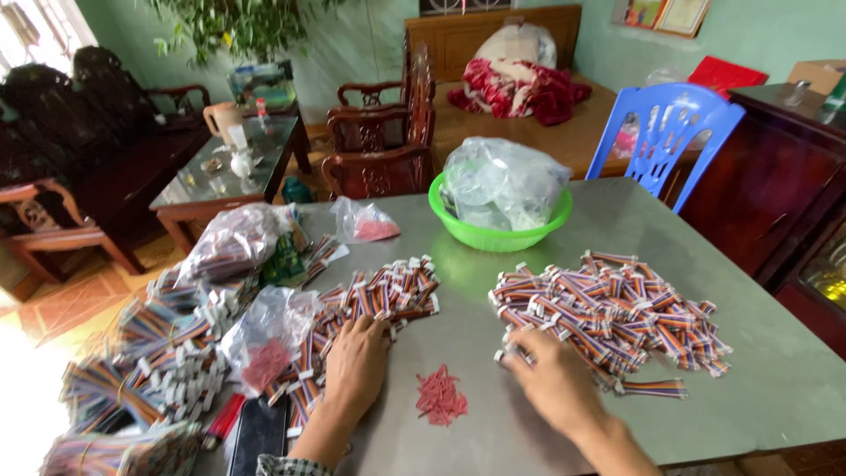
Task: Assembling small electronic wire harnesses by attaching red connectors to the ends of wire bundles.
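Centrally, green bowl [493, 236] holds clear bags [502, 183]; left hand [355, 363], right hand [553, 381] flat, open on cable piles [608, 313].

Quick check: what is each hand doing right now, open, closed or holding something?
Left hand: open, flat on the middle cable pile.
Right hand: at the right cable pile; grip cannot be told.

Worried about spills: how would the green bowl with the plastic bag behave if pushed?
The green bowl probably slides easily on the smooth grey table. It looks light, holding only a crumpled clear bag. The bag bulges above the rim, so it may topple out.
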